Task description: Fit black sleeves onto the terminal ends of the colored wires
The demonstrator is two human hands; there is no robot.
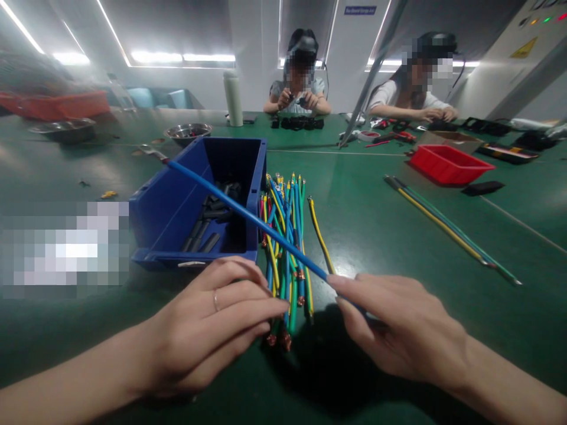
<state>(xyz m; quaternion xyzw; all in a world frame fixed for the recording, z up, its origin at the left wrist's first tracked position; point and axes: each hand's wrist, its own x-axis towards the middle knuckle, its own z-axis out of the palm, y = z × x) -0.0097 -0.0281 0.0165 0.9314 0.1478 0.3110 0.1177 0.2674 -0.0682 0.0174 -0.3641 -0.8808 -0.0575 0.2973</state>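
My right hand [398,324] grips a long blue cable [248,215] between thumb and fingers near its lower end. The cable slants up and left across the blue bin, and a metal terminal [153,152] shows at its far end. My left hand [217,319], with a ring on one finger, hovers at the left side of a cable bundle [290,236]. Its fingers are stretched out and nothing shows in them. Blue, green, yellow-green and red cables make up the bundle, with bare copper strands at the near ends. One yellow-green cable [319,233] lies just right of it.
A blue bin [261,195] holds black sleeves [204,227]. Two long cables [447,227] lie at right, near a red tray [452,165]. Metal bowls [188,133] and a pale bottle [233,99] stand farther back. Two people [297,88] work across the table.
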